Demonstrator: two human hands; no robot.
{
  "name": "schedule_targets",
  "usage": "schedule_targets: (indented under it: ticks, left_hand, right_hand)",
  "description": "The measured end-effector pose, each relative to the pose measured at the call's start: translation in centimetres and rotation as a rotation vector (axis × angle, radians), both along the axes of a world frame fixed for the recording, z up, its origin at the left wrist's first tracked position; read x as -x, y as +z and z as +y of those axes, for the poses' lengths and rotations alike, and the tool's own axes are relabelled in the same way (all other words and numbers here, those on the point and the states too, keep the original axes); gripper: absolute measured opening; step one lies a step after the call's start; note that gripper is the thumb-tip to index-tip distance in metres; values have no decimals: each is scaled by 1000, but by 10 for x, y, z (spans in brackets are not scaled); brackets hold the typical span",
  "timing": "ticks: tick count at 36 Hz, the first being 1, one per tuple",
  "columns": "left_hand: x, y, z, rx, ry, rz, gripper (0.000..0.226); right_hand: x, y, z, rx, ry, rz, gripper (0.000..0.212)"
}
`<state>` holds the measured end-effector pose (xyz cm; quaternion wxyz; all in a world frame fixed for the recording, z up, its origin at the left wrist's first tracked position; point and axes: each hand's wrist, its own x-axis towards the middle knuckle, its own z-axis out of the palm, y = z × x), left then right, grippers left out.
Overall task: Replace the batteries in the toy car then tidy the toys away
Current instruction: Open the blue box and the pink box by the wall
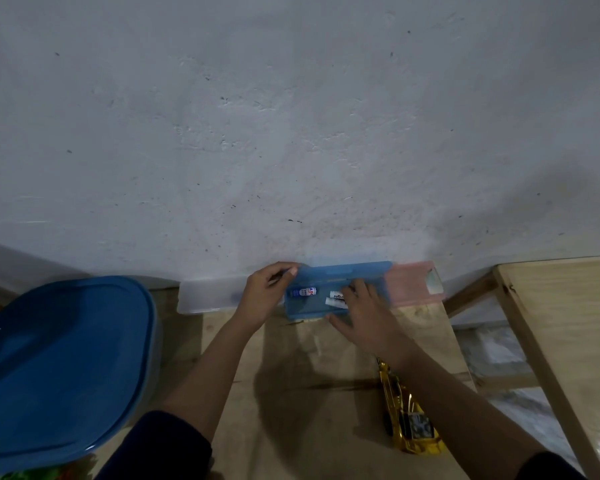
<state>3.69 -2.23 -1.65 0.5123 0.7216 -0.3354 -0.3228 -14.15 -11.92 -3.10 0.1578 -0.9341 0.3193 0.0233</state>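
**Blue case open, swap barely started**

You're working at the blue case (305, 308), which is sitting against the wall at the far edge of the table (291, 393), between a clear case (208, 294) and a pink case (413, 282).

- Your left hand (264, 296) is curling round the case's left end, fingers pinching the raised lid edge and holding it open.
- Your right hand (364, 317) is reaching into the tray with fingers stretched out and thumb splayed. Its fingertips are resting on the white batteries (335, 299) and not gripping one, as far as I can see.
- A blue-labelled battery (302, 292) is lying loose in the tray, untouched.

The toy car (409, 420), gold, is lying on the table near you, just beside your right forearm, with no hand on it. I can't tell whether its battery hatch is open.

My read is that you're only fetching cells. Nothing is looking fitted yet.

Left to do:
- Get the batteries out of the case.
- Put them in the car.
- Close the case.
- Tidy the toys away, probably into the blue-lidded tub (59, 362) sitting shut at your left.
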Motion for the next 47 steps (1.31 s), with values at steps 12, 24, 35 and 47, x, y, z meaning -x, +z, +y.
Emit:
schedule_targets:
  ticks: [12,24,35,47]
  left_hand:
    - [-7,3,-1,26,-35,-1,19]
    - [-13,-1,-3,23,-43,14,18]
    - [-12,-2,-2,35,-52,40,19]
    - [-10,-4,-3,46,-33,55,20]
  right_hand:
    - [-27,-15,17,159,208,12,59]
    - [-37,-32,7,488,419,-86,38]
    - [-35,-40,-6,479,450,-76,39]
    - [-35,-39,-5,290,430,-212,38]
